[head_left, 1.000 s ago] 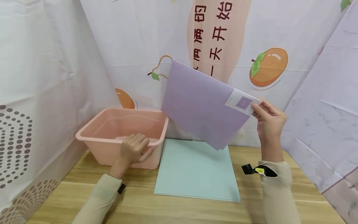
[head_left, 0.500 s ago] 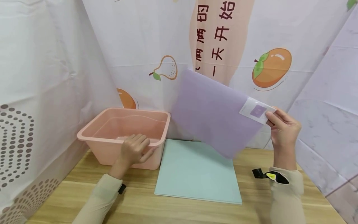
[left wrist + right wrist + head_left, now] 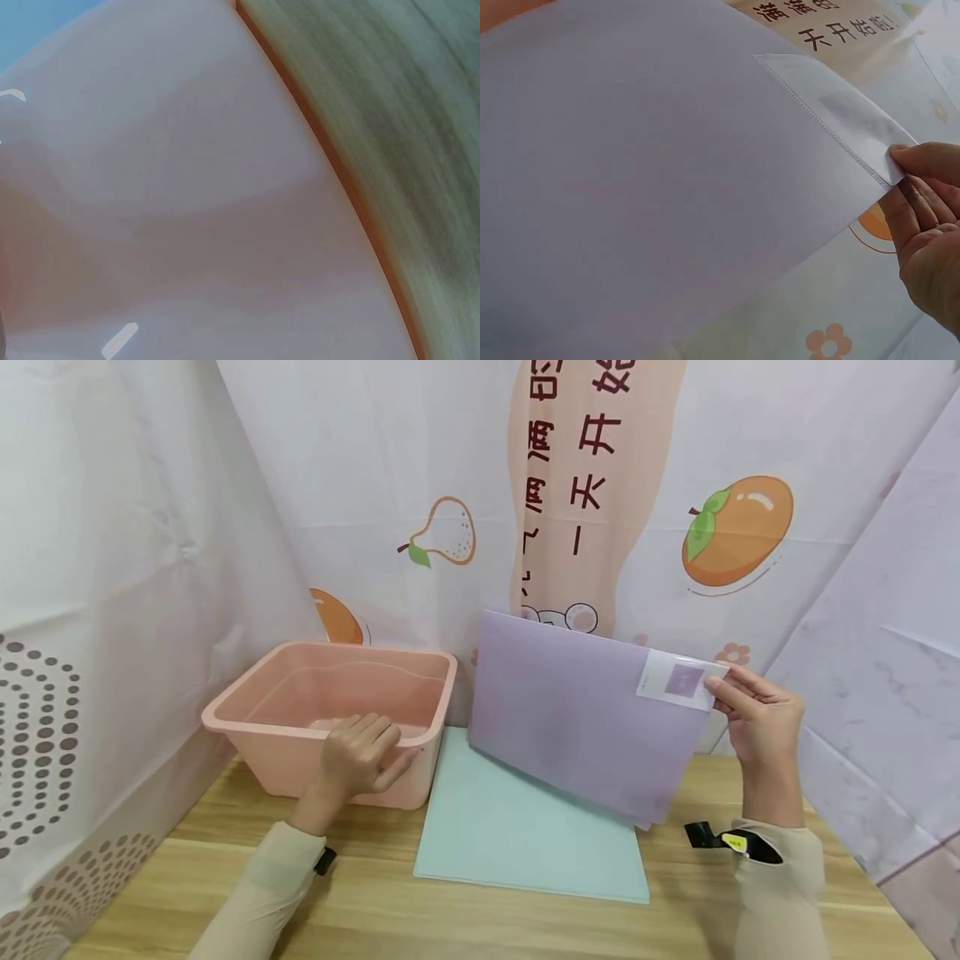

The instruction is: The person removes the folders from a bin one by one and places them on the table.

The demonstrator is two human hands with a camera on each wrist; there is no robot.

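My right hand (image 3: 765, 718) pinches the upper right corner of a purple file folder (image 3: 577, 718) between thumb and fingers. A white label with a purple square sits at that corner, and in the right wrist view the thumb presses on the label pocket (image 3: 840, 112). The folder hangs tilted over a flat pale-teal folder (image 3: 525, 835) on the table, overlapping its back part in the head view. My left hand (image 3: 360, 756) grips the front rim of a pink plastic basin (image 3: 262, 728), its fingers hooked over the edge. The left wrist view shows mostly the basin's outer wall (image 3: 187, 150).
The wood-grain table (image 3: 375, 910) carries the basin at the left and the teal folder in the middle. A white curtain (image 3: 375, 460) printed with fruit and writing hangs close behind them and along both sides.
The purple folder has come down and to the right with my right hand, from high before the curtain to low over the teal folder. My left hand keeps its hold on the basin.
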